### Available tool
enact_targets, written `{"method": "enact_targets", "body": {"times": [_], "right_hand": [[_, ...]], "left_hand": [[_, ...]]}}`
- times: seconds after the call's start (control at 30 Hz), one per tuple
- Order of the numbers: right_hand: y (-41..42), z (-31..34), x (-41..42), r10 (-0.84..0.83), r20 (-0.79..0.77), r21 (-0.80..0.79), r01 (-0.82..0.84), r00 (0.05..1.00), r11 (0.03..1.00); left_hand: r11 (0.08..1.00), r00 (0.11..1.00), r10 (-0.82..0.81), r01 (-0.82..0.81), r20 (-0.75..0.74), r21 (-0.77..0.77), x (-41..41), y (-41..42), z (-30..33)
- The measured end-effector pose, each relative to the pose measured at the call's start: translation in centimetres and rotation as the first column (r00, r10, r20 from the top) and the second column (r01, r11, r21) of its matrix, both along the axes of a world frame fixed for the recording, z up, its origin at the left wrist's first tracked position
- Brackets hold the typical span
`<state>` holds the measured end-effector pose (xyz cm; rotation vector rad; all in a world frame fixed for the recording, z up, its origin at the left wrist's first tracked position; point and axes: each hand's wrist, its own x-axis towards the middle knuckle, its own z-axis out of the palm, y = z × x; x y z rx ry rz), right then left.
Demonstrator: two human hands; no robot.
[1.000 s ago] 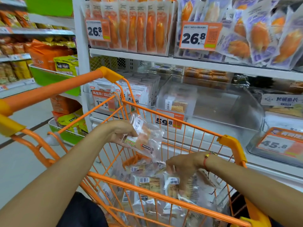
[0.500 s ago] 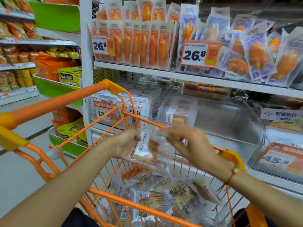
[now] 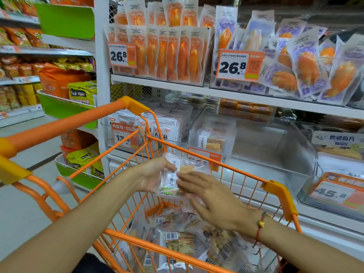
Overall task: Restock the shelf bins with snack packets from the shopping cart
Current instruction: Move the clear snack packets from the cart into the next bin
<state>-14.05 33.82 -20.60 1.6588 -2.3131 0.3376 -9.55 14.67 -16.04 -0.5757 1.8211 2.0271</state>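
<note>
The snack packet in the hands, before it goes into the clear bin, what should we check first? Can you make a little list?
1. Left hand holds the snack packet: ok, it grips the packet's left edge.
2. Right hand helping: ok, straight fingers lie across the packet's front.
3. Packet is above the cart, not snagged in the wires: ok.
4. Clear bin has room: ok, mostly bare, with one similar packet standing at its left.
5. Packet matches that bin's kind: cannot tell for sure, labels look alike.
6. More packets left in the cart: ok, several lie at the bottom.
</note>
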Motion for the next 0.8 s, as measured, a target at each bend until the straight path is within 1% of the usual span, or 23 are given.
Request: {"method": "enact_targets", "body": {"times": [0.03, 0.1, 0.13, 0.17, 0.2, 0.23, 0.27, 0.3, 0.33, 0.37, 0.4, 0.43, 0.5, 0.57, 0.6, 0.67, 0.7, 0.73, 0.77, 0.8], "right_hand": [[0.0, 0.6, -0.2, -0.011, 0.022, -0.107, 0.013, 1.000, 0.994], [0.2, 1.7, -1.0, -0.101, 0.052, -0.325, 0.113, 0.993, 0.939], [0.4, 2.3, -1.3, -0.159, 0.112, -0.397, 0.191, 0.981, 0.898], [0.6, 3.2, -1.4, -0.197, 0.195, -0.434, 0.265, 0.961, 0.861], [0.9, 4.0, -1.5, -0.215, 0.314, -0.440, 0.343, 0.925, 0.830], [1.2, 5.0, -1.6, -0.206, 0.473, -0.406, 0.420, 0.856, 0.812], [1.5, 6.0, -1.8, -0.168, 0.646, -0.345, 0.481, 0.745, 0.806], [1.8, 7.2, -2.1, -0.075, 0.806, -0.282, 0.493, 0.587, 0.823], [2.1, 7.9, -3.0, 0.038, 0.907, -0.247, 0.456, 0.420, 0.855], [2.5, 8.6, -3.9, 0.111, 0.946, -0.237, 0.418, 0.303, 0.877], [2.8, 8.9, -5.1, 0.143, 0.948, -0.254, 0.405, 0.283, 0.878], [3.1, 9.3, -6.2, 0.162, 0.934, -0.290, 0.411, 0.318, 0.864], [3.5, 9.5, -8.3, 0.168, 0.874, -0.399, 0.474, 0.456, 0.785], [3.6, 9.2, -10.2, 0.127, 0.798, -0.493, 0.515, 0.590, 0.701], [3.6, 8.9, -11.3, 0.091, 0.764, -0.519, 0.523, 0.639, 0.676], [3.7, 8.0, -13.1, 0.024, 0.728, -0.523, 0.534, 0.685, 0.664], [3.8, 7.6, -13.7, -0.009, 0.718, -0.510, 0.535, 0.696, 0.673], [3.8, 7.1, -14.3, -0.049, 0.702, -0.492, 0.533, 0.711, 0.688], [3.8, 6.7, -14.6, -0.104, 0.677, -0.461, 0.531, 0.728, 0.711], [3.7, 6.4, -14.8, -0.184, 0.642, -0.407, 0.535, 0.744, 0.740]], "left_hand": [[0.999, 0.999, -0.043, 0.042, -0.018, -0.025, 0.3, 0.0, 0.3], [0.993, 0.992, -0.102, 0.097, -0.081, -0.063, 0.7, -0.2, 0.6], [0.992, 0.986, -0.119, 0.114, -0.121, -0.049, 1.0, 0.0, 1.1], [0.992, 0.978, -0.125, 0.120, -0.168, -0.037, 1.1, 0.0, 1.4], [0.991, 0.966, -0.132, 0.129, -0.221, -0.028, 1.0, -0.1, 1.4], [0.992, 0.952, -0.129, 0.124, -0.276, -0.038, 0.9, 0.1, 1.6], [0.993, 0.936, -0.118, 0.105, -0.331, -0.056, 0.7, 0.3, 1.9], [0.993, 0.917, -0.109, 0.087, -0.383, -0.074, 0.3, 0.7, 2.5], [0.994, 0.896, -0.101, 0.068, -0.433, -0.091, -0.3, 1.0, 3.1], [0.993, 0.872, -0.101, 0.057, -0.479, -0.106, -0.9, 1.5, 3.8], [0.988, 0.847, -0.117, 0.048, -0.519, -0.144, -1.8, 1.9, 4.4], [0.980, 0.821, -0.146, 0.043, -0.552, -0.194, -2.7, 2.4, 5.0], [0.948, 0.768, -0.230, 0.038, -0.598, -0.316, -5.1, 3.1, 5.9], [0.880, 0.733, -0.319, -0.006, -0.601, -0.474, -7.5, 3.4, 6.6], [0.828, 0.735, -0.352, -0.044, -0.579, -0.559, -8.8, 3.4, 6.6], [0.710, 0.747, -0.388, -0.132, -0.541, -0.692, -10.9, 3.0, 6.5], [0.659, 0.734, -0.411, -0.171, -0.541, -0.733, -12.1, 2.5, 6.1], [0.594, 0.726, -0.450, -0.191, -0.520, -0.781, -13.0, 2.1, 5.7], [0.475, 0.735, -0.501, -0.208, -0.457, -0.855, -13.7, 1.9, 5.4], [0.301, 0.755, -0.550, -0.220, -0.358, -0.928, -14.3, 1.8, 5.1]]}}
